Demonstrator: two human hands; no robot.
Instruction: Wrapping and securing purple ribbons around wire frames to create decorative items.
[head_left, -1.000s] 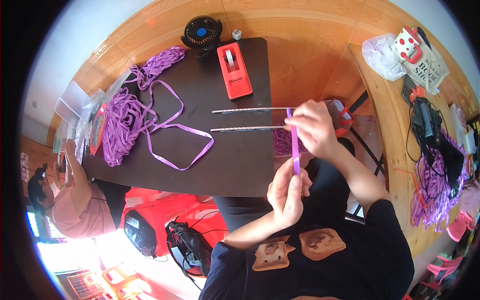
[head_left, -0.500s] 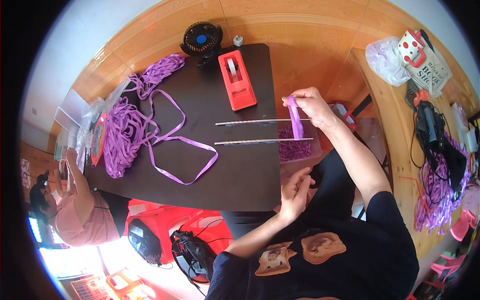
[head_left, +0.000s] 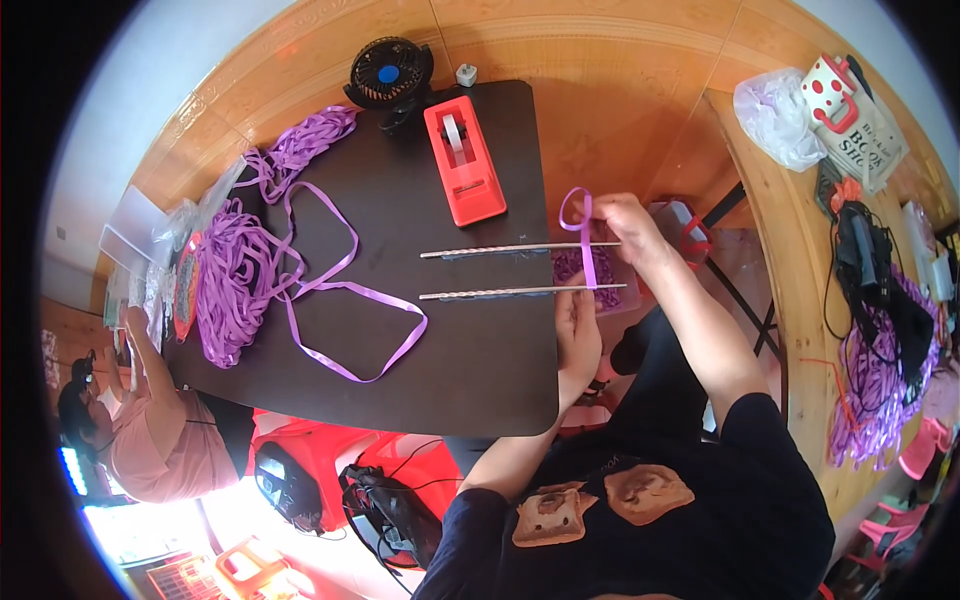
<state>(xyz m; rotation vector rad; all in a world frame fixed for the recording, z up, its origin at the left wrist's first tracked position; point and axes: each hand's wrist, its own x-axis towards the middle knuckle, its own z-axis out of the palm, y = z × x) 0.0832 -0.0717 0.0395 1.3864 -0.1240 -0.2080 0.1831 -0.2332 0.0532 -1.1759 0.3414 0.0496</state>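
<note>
r. hand (head_left: 628, 228) grips purple strip (head_left: 588, 262), which crosses two thin rods (head_left: 480, 251) right of table (head_left: 480, 370); l. hand (head_left: 578, 332) at near rod, cannot tell its grip. prob. looping step; next needs even tension.

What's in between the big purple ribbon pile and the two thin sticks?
Loose loops of purple ribbon lie on the dark table between the ribbon pile and the thin sticks, as the head view shows.
</note>
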